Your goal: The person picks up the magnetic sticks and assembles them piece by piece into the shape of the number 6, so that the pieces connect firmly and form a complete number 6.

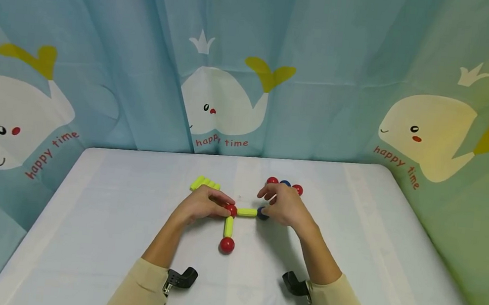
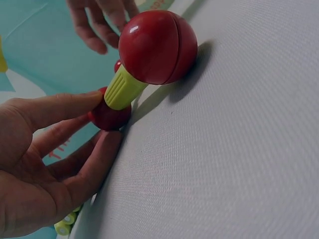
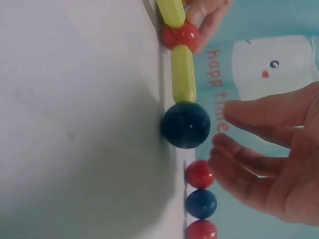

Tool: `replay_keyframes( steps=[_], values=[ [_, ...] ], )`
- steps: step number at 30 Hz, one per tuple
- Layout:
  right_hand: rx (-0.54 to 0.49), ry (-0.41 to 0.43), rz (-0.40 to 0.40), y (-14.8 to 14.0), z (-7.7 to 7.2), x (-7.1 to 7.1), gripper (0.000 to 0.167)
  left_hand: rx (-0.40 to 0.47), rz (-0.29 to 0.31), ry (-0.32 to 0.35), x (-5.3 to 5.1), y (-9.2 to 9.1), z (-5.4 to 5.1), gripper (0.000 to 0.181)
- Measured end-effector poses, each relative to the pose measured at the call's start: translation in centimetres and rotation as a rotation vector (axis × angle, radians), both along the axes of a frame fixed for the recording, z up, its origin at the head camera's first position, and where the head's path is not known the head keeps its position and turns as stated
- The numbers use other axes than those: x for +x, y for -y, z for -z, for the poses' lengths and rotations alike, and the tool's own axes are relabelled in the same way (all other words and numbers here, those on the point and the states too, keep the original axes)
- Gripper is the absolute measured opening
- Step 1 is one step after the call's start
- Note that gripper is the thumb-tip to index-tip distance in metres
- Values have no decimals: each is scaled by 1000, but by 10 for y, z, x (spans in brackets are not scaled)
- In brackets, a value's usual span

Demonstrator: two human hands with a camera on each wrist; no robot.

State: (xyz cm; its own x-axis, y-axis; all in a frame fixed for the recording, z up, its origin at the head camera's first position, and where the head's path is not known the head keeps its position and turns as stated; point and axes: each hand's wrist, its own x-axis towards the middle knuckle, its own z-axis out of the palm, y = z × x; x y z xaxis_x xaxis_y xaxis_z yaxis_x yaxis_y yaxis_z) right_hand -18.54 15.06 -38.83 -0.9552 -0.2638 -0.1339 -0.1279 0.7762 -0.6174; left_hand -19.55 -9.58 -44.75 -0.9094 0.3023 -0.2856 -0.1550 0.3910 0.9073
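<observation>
An L-shaped piece of balls and yellow-green rods lies on the white table. My left hand (image 1: 201, 204) pinches the red ball (image 2: 111, 117) at its corner between thumb and fingers. One rod (image 1: 228, 227) runs from that corner toward me, ending in another red ball (image 1: 226, 245). A second rod (image 1: 247, 212) extends rightward to a dark blue ball (image 3: 186, 125). Beside the blue ball is my right hand (image 1: 287, 205), its fingers loosely bent and apart from the ball in the right wrist view. Nothing shows between the right hand's thumb and fingers.
Behind the right hand, a red ball (image 1: 272, 180), a blue ball (image 3: 201, 203) and another red ball (image 1: 298, 189) stand in a row. Several spare yellow-green rods (image 1: 204, 182) lie side by side behind the left hand. A whale-print curtain (image 1: 321, 106) hangs behind the table (image 1: 121, 219).
</observation>
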Motion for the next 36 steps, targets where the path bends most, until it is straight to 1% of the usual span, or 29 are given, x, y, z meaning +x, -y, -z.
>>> replay_keyframes(
  steps=[4,12,22,31,36],
  values=[
    [6,44,-8,-6,4,-2,21,3,3,1,1,-2,0,24],
    [-47,86,-27,-12,12,-4,16,-10,2,2,-1,-5,0,24],
    [-39,66,-26,-8,14,-6,16,6,-4,-2,-1,-2,-2,24],
    [-49,62,-19,-6,16,-8,16,4,-17,-25,1,0,-2,22],
    [-63,64,-11,-5,16,-8,15,23,-36,-6,1,1,-2,22]
  ],
)
